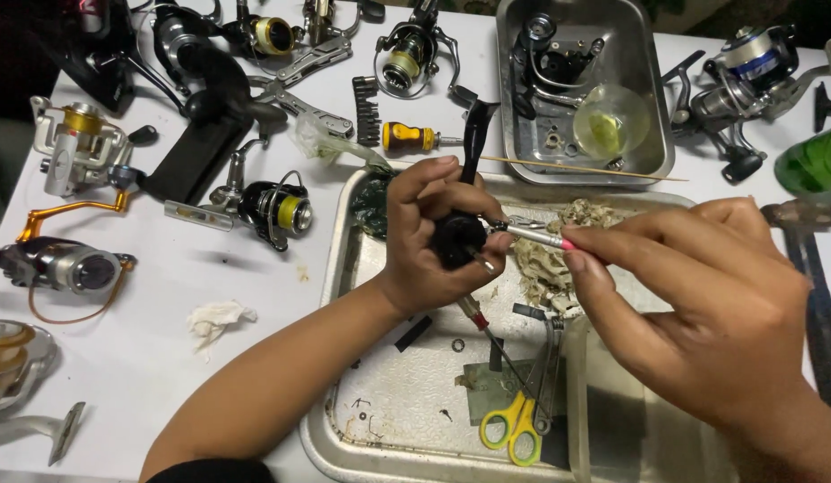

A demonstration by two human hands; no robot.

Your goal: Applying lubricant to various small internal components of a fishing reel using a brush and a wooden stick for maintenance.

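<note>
Fishing reels (274, 207) lie spread on the white counter (165, 358) at left. Over the metal tray (344, 447), the left hand (433, 237) clamps a black reel part (458, 240) steady — the right hand (702, 313) pinches a thin silver tool (534, 234), tip meeting the part. Yellow scissors (514, 425) lie near.

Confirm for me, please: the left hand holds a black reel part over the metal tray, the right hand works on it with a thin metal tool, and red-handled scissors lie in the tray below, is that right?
Not quite: the head view shows the scissors have yellow handles, not red. The rest stands: the left hand holds the black reel part over the metal tray, and the right hand works on it with the thin metal tool.
</note>
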